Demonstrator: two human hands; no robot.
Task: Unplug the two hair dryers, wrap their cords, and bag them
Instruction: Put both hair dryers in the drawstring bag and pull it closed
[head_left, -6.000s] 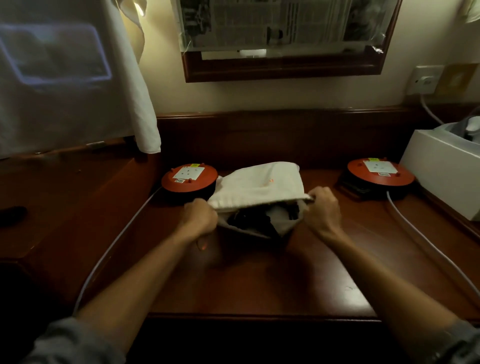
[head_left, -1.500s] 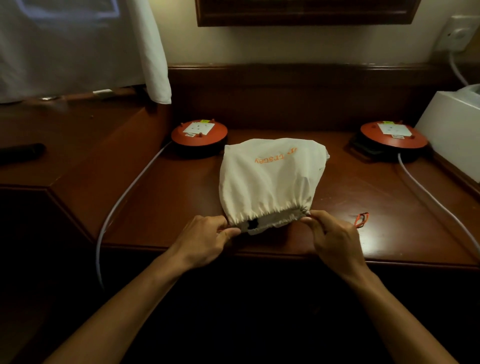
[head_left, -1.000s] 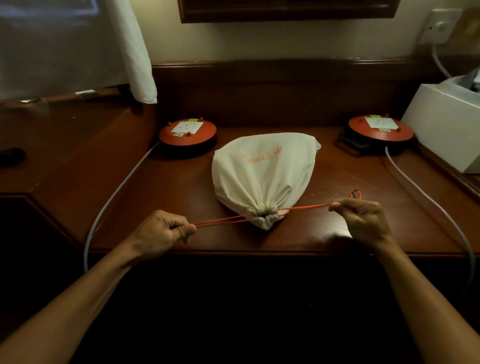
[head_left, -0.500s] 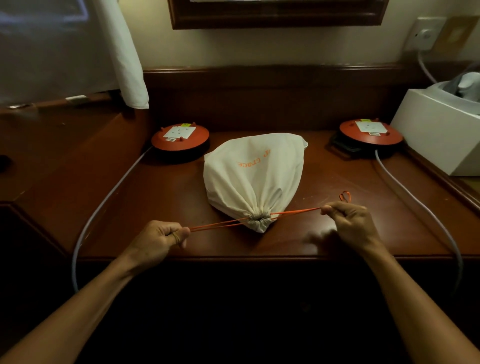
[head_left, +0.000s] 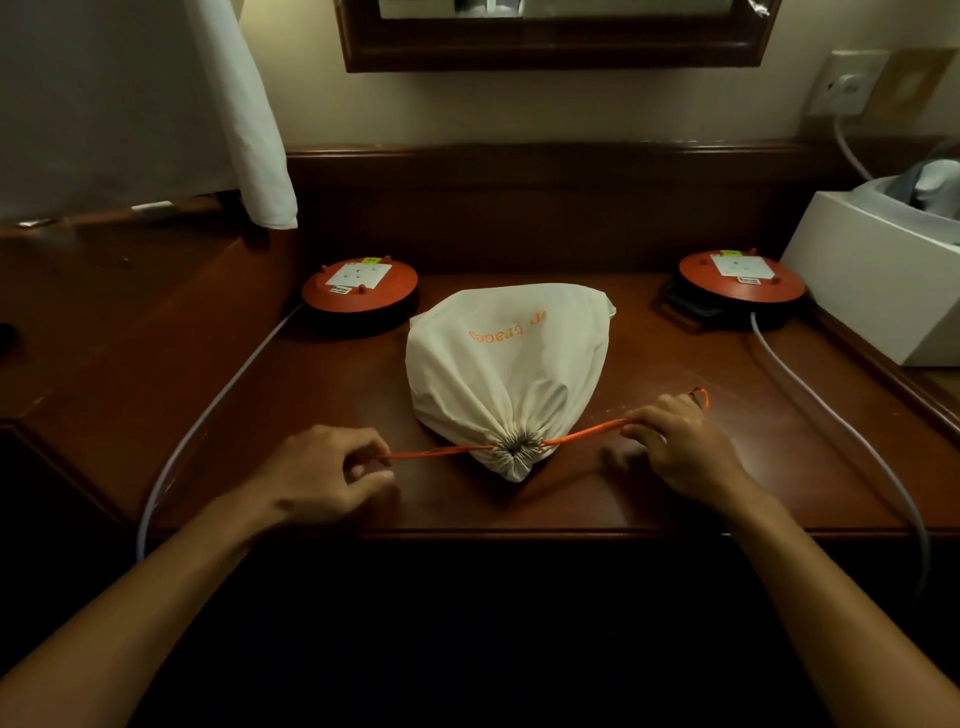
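A cream drawstring bag (head_left: 504, 364) with orange lettering lies bulging on the dark wooden desk (head_left: 332, 395), its mouth cinched tight and facing me. An orange drawstring (head_left: 436, 453) runs out of the mouth to both sides. My left hand (head_left: 324, 475) pinches the left end of the string near the desk's front edge. My right hand (head_left: 680, 441) pinches the right end, with a small loop of string sticking out behind it. The hair dryers are hidden inside the bag.
Two orange extension reels stand at the back, one to the left (head_left: 360, 288) and one to the right (head_left: 742, 280), each with a grey cable (head_left: 810, 395) trailing off the desk's front. A white box (head_left: 878, 270) stands at the right. A white cloth (head_left: 244, 130) hangs at the upper left.
The bag's mouth went from open, to gathered, to pulled tight by the drawstring. In the last half second my hands have come a little closer to the bag, still holding the string.
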